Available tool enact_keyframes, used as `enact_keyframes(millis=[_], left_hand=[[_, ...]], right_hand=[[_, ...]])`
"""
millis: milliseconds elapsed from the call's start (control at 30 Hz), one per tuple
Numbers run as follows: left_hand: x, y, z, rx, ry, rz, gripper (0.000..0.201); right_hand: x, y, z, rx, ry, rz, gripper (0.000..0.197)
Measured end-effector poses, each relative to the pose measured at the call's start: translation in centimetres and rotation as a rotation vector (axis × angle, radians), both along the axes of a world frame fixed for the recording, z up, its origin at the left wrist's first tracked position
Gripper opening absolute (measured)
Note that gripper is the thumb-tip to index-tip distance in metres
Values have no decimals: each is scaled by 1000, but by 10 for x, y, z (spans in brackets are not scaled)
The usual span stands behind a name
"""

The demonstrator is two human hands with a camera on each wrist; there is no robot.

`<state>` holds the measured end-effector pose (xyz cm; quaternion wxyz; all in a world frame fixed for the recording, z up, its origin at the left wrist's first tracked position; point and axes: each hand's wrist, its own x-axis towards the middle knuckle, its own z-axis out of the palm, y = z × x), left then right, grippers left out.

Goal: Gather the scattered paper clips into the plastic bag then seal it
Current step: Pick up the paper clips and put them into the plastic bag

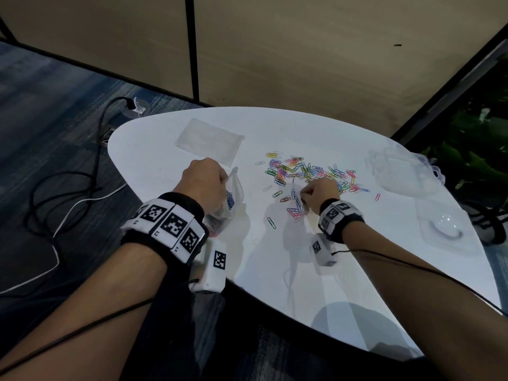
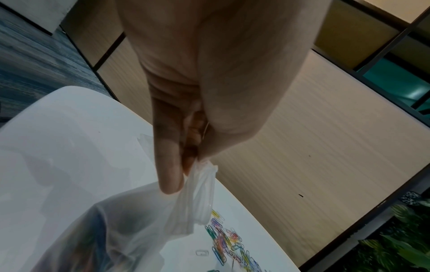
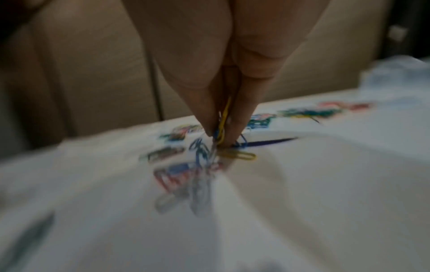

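Observation:
Coloured paper clips [image 1: 308, 171] lie scattered across the middle of the white table [image 1: 357, 270]. My left hand [image 1: 204, 180] grips the rim of a clear plastic bag [image 1: 228, 204] at the table's left edge; some clips show inside it. The left wrist view has the bag [image 2: 144, 226] hanging under my curled fingers [image 2: 170, 165], with the clips [image 2: 225, 239] beyond. My right hand [image 1: 316, 192] is down at the near side of the heap. In the right wrist view its fingertips [image 3: 235, 127] pinch a few clips [image 3: 223, 117], yellow and blue, just above others on the table.
A second flat clear bag [image 1: 210, 140] lies at the back left of the table. Clear plastic containers [image 1: 401, 171] and a lid [image 1: 445, 229] sit at the right. Cables [image 1: 82, 193] run over the floor to the left. A leafy plant [image 1: 478, 149] stands beyond the right edge.

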<state>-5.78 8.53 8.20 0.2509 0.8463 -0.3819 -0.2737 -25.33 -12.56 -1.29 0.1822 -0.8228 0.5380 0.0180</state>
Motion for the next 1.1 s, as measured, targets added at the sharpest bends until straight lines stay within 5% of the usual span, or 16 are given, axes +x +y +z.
enact_keyframes(millis=[67, 133, 233, 367, 500, 700, 900, 1000, 1100], left_hand=[[-2, -1, 1, 8, -4, -1, 27], [-4, -1, 2, 19, -25, 0, 28], [-7, -4, 2, 18, 13, 2, 29], [-9, -6, 0, 7, 46, 4, 30], [-10, -8, -3, -10, 54, 9, 26], [-10, -8, -4, -16, 86, 31, 19], [-8, -7, 1, -8, 114, 43, 24], [-8, -6, 4, -12, 115, 49, 23], [-9, -6, 6, -24, 78, 33, 25]], right_hand=[[-12, -12, 6, 143, -150, -186, 12], [-17, -19, 18, 328, -329, -313, 28], [-9, -7, 44, 597, -862, -485, 25], [23, 48, 76, 904, -1141, -385, 10], [54, 98, 62, 977, -1089, -353, 7], [67, 112, 59, 736, -817, -92, 21], [20, 78, 70, 789, -970, -192, 23], [-22, 57, 51, 514, -661, -283, 42], [-53, 50, 25, 426, -150, -293, 91]])
